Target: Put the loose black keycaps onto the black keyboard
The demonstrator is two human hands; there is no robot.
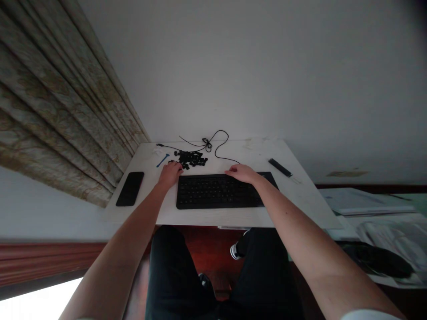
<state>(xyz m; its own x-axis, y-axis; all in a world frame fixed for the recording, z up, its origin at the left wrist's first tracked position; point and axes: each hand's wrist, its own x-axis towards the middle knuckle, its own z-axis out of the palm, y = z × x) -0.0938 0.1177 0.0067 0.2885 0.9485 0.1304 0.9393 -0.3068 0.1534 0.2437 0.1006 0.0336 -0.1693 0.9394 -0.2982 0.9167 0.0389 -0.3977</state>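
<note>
As right hand (240,172) touches keyboard (220,192), legends (202,189) illegibly small, left hand (171,173) near keycaps (191,158)

kbd (207,191): smack front-mid of desk (207,217)
keycaps (191,158): heap behind kbd's L half
tool (163,160): just L of keycaps
phone (130,189): desk's far L
cable (207,145): behind kbd, nr wall (213,89)
strip (280,167): behind kbd's R end

The right hand (243,173) is hiding part of the keyboard (208,192) beneath it; just beyond the left hand (170,174), black pieces (191,158) are looking too small for making out any markings.
</note>
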